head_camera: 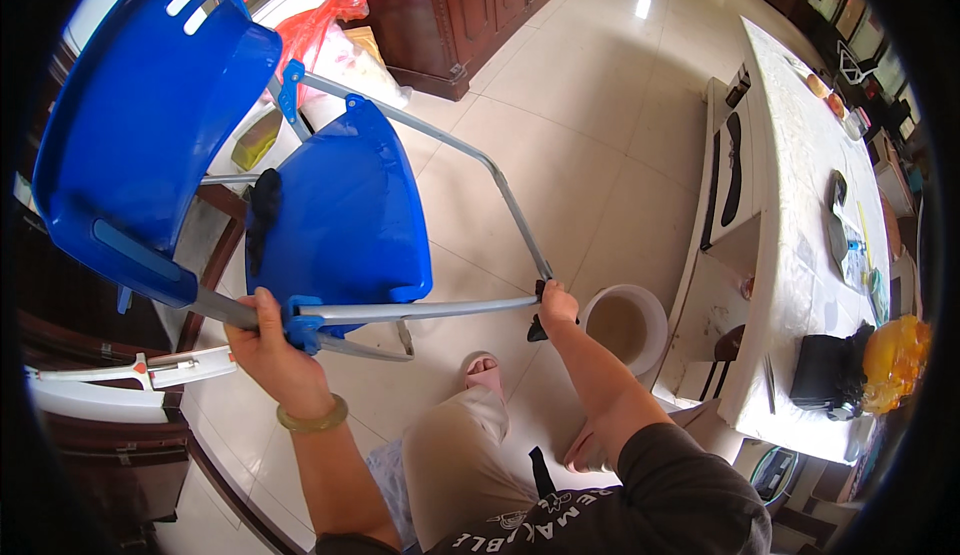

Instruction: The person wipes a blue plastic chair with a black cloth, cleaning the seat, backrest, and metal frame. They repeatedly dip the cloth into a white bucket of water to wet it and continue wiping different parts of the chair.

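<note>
A blue plastic chair with a grey metal tube frame is tilted in front of me, its backrest (150,119) at the upper left and its seat (349,210) beside it. My left hand (274,348) grips the tube (217,307) next to a blue plastic joint (304,322). At the near corner of the leg frame (450,307), my right hand (559,306) is closed around a black cloth (537,330) pressed to the tube. Another dark cloth (264,213) lies across the rear edge of the seat. A bracelet circles my left wrist.
Just right of my right hand stands a white bucket (660,330) of murky water. A white-covered table (802,255) runs along the right with several items on it. Bags (330,37) lean by a dark wooden cabinet (420,14). A white panel (97,397) juts in at left.
</note>
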Motion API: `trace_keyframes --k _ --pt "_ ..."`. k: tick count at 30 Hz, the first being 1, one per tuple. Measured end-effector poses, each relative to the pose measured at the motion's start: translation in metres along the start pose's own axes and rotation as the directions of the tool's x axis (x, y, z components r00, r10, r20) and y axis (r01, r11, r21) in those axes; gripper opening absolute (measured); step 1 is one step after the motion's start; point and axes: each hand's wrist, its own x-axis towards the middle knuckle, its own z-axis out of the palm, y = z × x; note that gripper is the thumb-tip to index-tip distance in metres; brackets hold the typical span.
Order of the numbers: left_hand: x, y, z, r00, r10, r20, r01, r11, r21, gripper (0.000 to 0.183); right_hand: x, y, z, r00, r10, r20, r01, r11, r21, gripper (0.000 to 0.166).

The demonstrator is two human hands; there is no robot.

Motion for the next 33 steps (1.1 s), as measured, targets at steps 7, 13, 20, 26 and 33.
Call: trace_keyframes --k 7,13,20,26,33 --pt "-0.034 -0.001 0.041 0.994 -0.011 0.109 0.015 0.999 -0.031 0.013 0.006 -0.002 -0.028 0.998 0.063 0.022 -0.066 0.989 0.13 0.033" --pt "-0.073 -0.007 0.084 0.979 -0.062 0.196 0.092 0.985 -0.149 0.014 0.0 0.004 -0.044 0.997 0.063 -0.042 -0.045 0.942 0.334 0.035" --pt "-0.096 -0.019 0.129 0.969 -0.098 0.228 0.155 0.957 -0.247 0.021 -0.044 0.042 -0.042 1.0 0.004 0.022 -0.013 0.9 0.435 0.039" --pt "-0.117 -0.044 0.159 0.96 -0.105 0.261 0.167 0.959 -0.229 0.018 -0.077 0.091 -0.038 0.984 -0.081 0.158 -0.046 0.744 0.667 0.041" --pt "-0.146 -0.051 0.18 0.957 -0.05 0.287 0.061 0.998 -0.031 0.023 -0.106 0.131 -0.051 0.887 -0.249 0.389 -0.407 -0.022 0.913 0.046"
